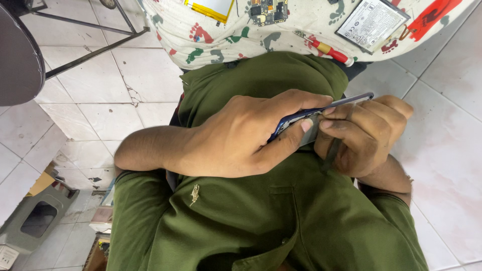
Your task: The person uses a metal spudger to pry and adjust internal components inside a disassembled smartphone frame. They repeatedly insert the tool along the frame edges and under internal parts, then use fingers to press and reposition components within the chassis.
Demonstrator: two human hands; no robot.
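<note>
A dark blue phone frame (pixel 321 111), held edge-up above the lap of the green shirt (pixel 251 216), is clasped by the fingers of the left hand (pixel 236 135), while the right hand (pixel 364 133) pinches a thin dark prying tool (pixel 332 153) against its open side. The phone appears already stripped: a circuit board (pixel 268 11), a flat battery (pixel 370 22) and a red-handled screwdriver (pixel 329 50) lie apart on the patterned cloth surface (pixel 175 30), so work on the frame seems well advanced but unfinished.

The shirt (pixel 261 221) was olive green; the cloth (pixel 211 35) white with red, green footprints; the screwdriver (pixel 329 50) red-yellow.
</note>
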